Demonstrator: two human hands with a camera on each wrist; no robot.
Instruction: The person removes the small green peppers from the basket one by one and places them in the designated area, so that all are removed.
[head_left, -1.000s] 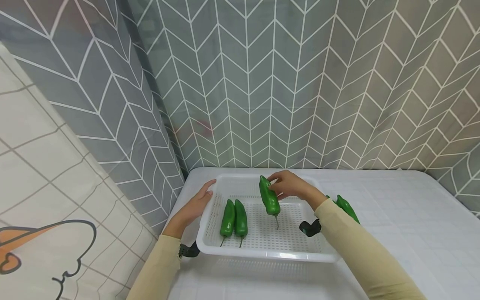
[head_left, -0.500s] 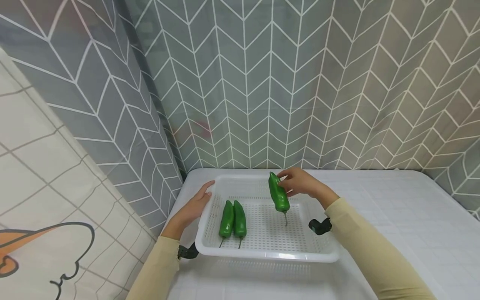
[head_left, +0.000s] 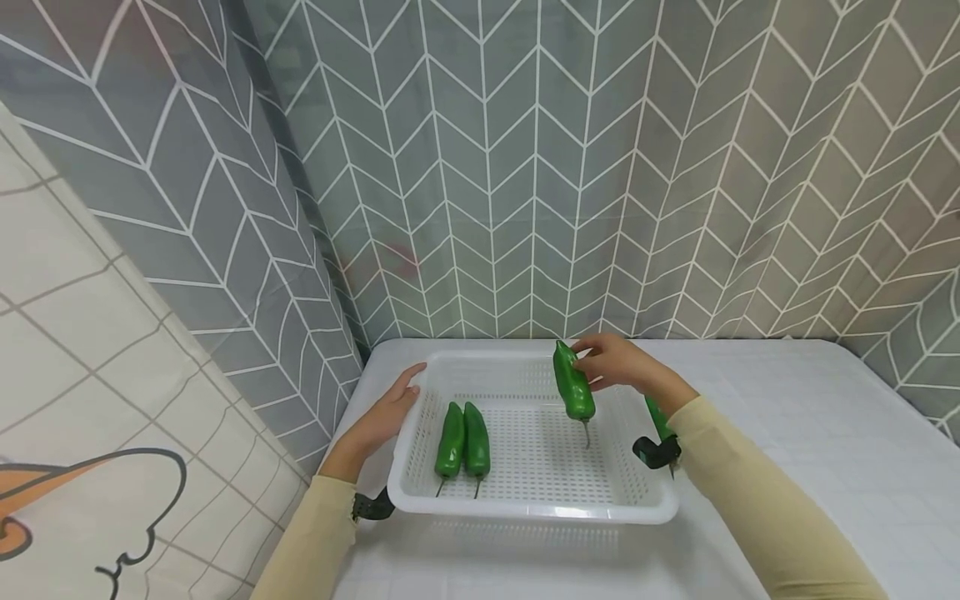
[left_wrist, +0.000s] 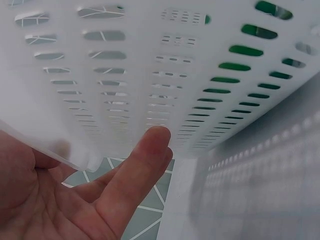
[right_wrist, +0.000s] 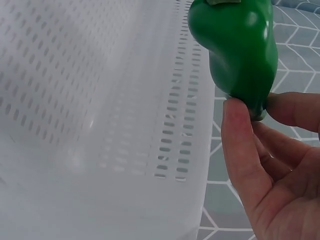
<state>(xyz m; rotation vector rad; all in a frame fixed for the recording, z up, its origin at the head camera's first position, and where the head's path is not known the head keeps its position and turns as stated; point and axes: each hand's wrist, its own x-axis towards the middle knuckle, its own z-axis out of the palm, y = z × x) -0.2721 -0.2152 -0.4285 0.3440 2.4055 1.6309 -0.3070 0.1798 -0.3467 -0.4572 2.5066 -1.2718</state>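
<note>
Your right hand [head_left: 621,364] pinches a green pepper [head_left: 573,385] near its pointed tip, stem end down, over the white basket's [head_left: 536,510] right half! Your left hand [head_left: 384,418] grips the basket's left rim, and two more peppers [head_left: 476,442] lie side by side inside, left of centre.

The right sleeve [head_left: 757,508] partly hides 1 green pepper [head_left: 657,417].

White table [head_left: 787,433]: basket [head_left: 525,509], pepper [head_left: 657,418] (partly hidden)
</note>
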